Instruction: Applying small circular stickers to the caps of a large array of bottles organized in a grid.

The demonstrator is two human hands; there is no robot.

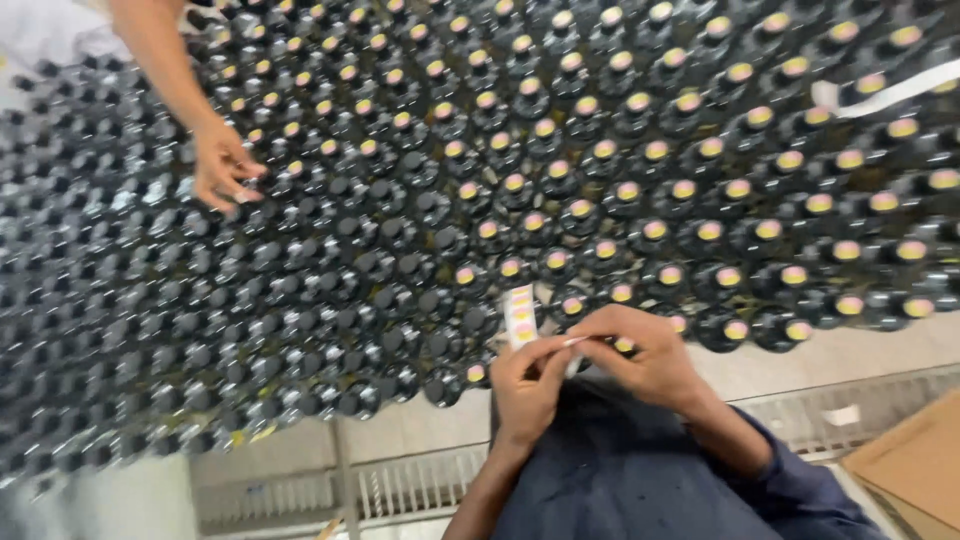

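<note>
Both hands meet low in the view, just in front of the person's dark blue shirt [620, 470]. The left hand [528, 385] is closed in a pinch on the lower end of a white sticker strip [521, 316], which rises from its fingertips and carries a row of small round yellow-and-pink stickers. The right hand [645, 355] is curled, its thumb and forefinger pinched at the strip's edge, touching the left hand's fingertips; whether a single sticker sits between them is too blurred to tell. Beyond both hands, a dense field of dark bottles with black caps [420, 215] covers the surface [820, 360]. The bottles ahead of and to the right of the hands bear round stickers on their caps; those to the left of the hands have bare black caps. Well apart, far ahead and to the left, another person's hand [222, 160] reaches in from the upper edge, its fingers bent onto a bottle cap among the bottles. Near the right hand's elbow, at the lower right corner, lies a piece of brown cardboard [915, 460].
</note>
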